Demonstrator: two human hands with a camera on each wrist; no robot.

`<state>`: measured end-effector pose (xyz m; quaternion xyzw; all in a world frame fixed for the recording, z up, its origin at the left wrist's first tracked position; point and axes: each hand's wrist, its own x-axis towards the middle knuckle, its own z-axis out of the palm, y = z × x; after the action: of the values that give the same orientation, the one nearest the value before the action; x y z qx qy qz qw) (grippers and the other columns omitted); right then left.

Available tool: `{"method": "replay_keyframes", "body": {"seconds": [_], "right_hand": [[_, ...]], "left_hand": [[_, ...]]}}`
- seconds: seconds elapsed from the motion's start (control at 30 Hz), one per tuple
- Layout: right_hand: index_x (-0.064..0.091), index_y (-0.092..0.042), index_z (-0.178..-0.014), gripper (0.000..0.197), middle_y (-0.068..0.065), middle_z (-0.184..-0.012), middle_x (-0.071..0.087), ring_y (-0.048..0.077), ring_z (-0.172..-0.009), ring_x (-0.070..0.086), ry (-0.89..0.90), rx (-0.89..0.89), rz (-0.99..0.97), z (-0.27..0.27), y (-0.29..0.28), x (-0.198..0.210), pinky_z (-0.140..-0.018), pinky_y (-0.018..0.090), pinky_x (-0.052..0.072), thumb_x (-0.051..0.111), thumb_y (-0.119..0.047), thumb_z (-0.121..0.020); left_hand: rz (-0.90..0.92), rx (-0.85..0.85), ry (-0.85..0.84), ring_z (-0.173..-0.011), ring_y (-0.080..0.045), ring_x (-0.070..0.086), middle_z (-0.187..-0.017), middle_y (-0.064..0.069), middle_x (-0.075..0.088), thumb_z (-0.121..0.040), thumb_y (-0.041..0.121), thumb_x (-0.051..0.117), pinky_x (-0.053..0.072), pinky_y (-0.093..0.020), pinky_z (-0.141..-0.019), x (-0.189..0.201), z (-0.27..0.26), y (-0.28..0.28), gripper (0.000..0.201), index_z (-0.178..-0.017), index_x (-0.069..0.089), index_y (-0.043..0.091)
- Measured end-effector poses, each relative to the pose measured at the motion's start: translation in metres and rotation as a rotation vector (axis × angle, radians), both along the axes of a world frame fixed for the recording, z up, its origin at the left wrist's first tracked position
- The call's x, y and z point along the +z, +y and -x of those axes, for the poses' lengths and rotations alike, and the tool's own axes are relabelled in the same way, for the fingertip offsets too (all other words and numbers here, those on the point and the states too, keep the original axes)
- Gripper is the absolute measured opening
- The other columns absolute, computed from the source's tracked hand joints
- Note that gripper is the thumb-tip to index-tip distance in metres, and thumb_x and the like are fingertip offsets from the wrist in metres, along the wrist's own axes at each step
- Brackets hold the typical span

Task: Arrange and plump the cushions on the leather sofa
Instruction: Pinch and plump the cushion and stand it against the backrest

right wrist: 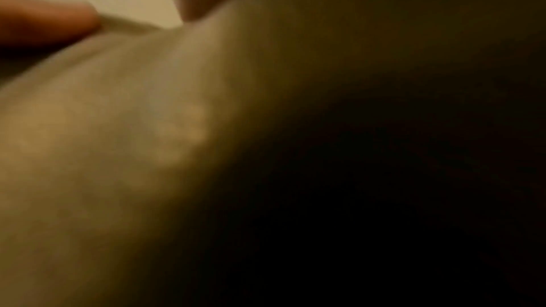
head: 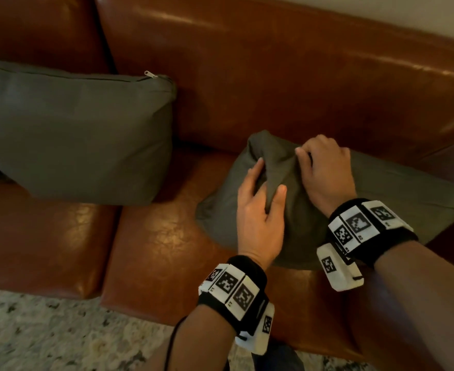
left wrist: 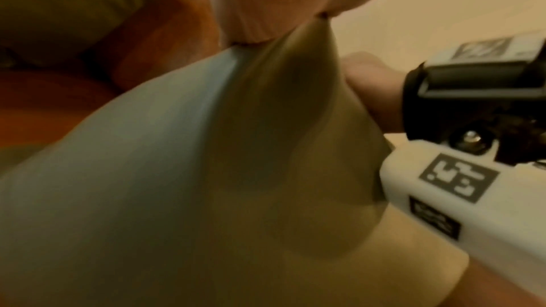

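Observation:
A grey-green cushion (head: 381, 194) lies flat on the right seat of the brown leather sofa (head: 274, 84). My left hand (head: 260, 199) pinches a raised fold of its fabric between thumb and fingers. My right hand (head: 325, 170) grips the same bunched fabric from the other side, fingers curled under. In the left wrist view the cushion (left wrist: 177, 183) rises to a peak under my left hand (left wrist: 266, 20). The right wrist view is dark and blurred, showing only the cushion (right wrist: 118, 125) up close. A second grey-green cushion (head: 73, 129) with a zip leans against the sofa back on the left.
A seam (head: 113, 228) divides the two seat pads between the cushions. A pale speckled rug (head: 46, 338) lies in front of the sofa. A light wall (head: 408, 12) is behind the sofa back.

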<state>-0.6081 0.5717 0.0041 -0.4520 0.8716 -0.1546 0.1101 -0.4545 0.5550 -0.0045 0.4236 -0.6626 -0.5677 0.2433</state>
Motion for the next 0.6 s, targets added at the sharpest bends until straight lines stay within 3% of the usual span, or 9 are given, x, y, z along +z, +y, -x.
{"method": "replay_keyframes", "body": {"seconds": [0.07, 0.17, 0.27, 0.4, 0.47, 0.6], "right_hand": [[0.046, -0.018, -0.088, 0.019, -0.001, -0.091, 0.041, 0.028, -0.095, 0.047, 0.002, -0.06, 0.062, 0.008, -0.004, 0.007, -0.089, 0.041, 0.03, 0.038, -0.026, -0.103], [0.048, -0.016, -0.089, 0.02, 0.0, -0.092, 0.042, 0.022, -0.091, 0.043, 0.021, -0.099, 0.198, 0.016, -0.011, 0.025, -0.086, 0.035, 0.027, 0.039, -0.026, -0.103], [0.049, -0.016, -0.088, 0.019, -0.002, -0.091, 0.042, 0.014, -0.088, 0.039, 0.053, -0.054, 0.219, 0.009, -0.018, 0.025, -0.082, 0.03, 0.024, 0.041, -0.026, -0.101], [0.055, -0.014, -0.087, 0.022, -0.002, -0.089, 0.047, 0.021, -0.089, 0.047, 0.092, 0.026, 0.166, -0.001, -0.028, 0.008, -0.08, 0.029, 0.026, 0.043, -0.028, -0.1], [0.057, -0.015, -0.088, 0.022, 0.001, -0.092, 0.051, 0.021, -0.09, 0.048, 0.102, 0.015, 0.19, -0.002, -0.031, 0.005, -0.08, 0.03, 0.028, 0.044, -0.029, -0.099], [0.058, -0.014, -0.089, 0.023, 0.004, -0.094, 0.054, 0.024, -0.092, 0.049, 0.129, 0.025, 0.212, 0.006, -0.034, 0.007, -0.079, 0.032, 0.029, 0.042, -0.029, -0.099]], "left_hand": [[0.11, -0.057, -0.077, -0.143, -0.011, 0.027, -0.154, 0.008, 0.033, -0.095, 0.048, 0.041, 0.028, -0.038, -0.118, 0.0, 0.001, -0.011, 0.049, -0.127, 0.063, 0.019], [0.235, -0.096, -0.127, -0.145, -0.014, 0.023, -0.155, 0.002, 0.031, -0.094, 0.048, 0.039, 0.022, -0.033, -0.119, 0.005, 0.0, -0.027, 0.053, -0.13, 0.061, 0.015], [0.158, -0.08, -0.148, -0.146, -0.012, 0.018, -0.157, 0.006, 0.025, -0.098, 0.045, 0.043, 0.022, -0.038, -0.12, 0.0, -0.002, -0.027, 0.049, -0.139, 0.051, 0.02], [0.091, -0.116, -0.179, -0.146, -0.009, 0.017, -0.158, 0.013, 0.019, -0.094, 0.058, 0.036, 0.025, -0.041, -0.119, -0.015, -0.015, -0.033, 0.06, -0.144, 0.043, 0.024], [0.029, -0.118, -0.11, -0.144, -0.007, 0.022, -0.156, 0.016, 0.021, -0.093, 0.059, 0.03, 0.029, -0.042, -0.117, -0.014, -0.017, -0.041, 0.06, -0.142, 0.046, 0.027], [-0.06, -0.087, -0.017, -0.139, -0.007, 0.031, -0.152, 0.012, 0.032, -0.1, 0.044, 0.036, 0.032, -0.039, -0.115, 0.002, -0.011, -0.04, 0.042, -0.128, 0.059, 0.024]]}}
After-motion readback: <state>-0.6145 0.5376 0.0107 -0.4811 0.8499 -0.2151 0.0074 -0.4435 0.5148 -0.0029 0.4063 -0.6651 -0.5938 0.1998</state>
